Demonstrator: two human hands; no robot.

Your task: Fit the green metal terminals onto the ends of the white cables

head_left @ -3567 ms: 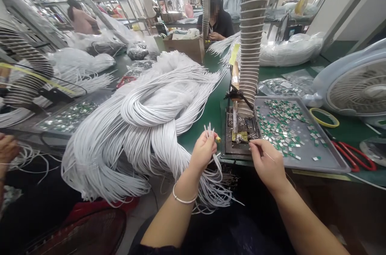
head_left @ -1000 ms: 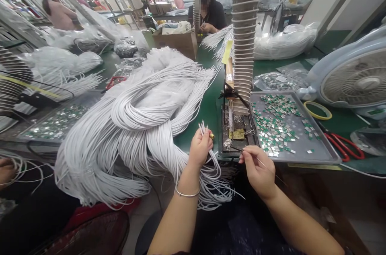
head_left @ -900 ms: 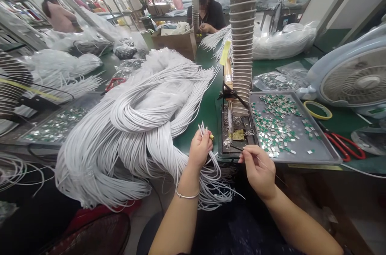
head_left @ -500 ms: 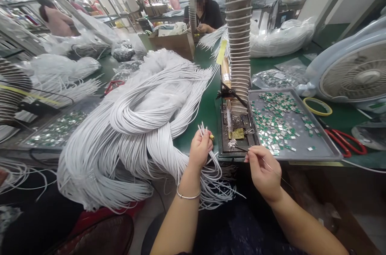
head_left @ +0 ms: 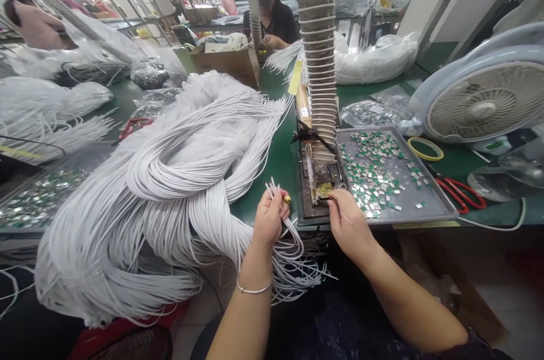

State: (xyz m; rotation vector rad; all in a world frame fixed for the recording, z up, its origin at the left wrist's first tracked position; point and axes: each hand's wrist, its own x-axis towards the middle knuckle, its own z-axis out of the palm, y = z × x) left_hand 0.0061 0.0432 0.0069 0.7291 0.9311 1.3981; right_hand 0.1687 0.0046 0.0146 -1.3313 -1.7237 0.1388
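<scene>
Raised to the soldering iron [head_left: 310,170], a slim dark tool [head_left: 323,198] sits pinched in the right hand [head_left: 351,225]; the left hand [head_left: 270,217] clenches white cables [head_left: 274,186].

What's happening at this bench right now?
The left hand grips a few white cable ends. The right hand holds a thin dark tool at the tip of the soldering iron, which is clamped over a dark tray. Many small green boards lie in the grey tray alongside.
</scene>
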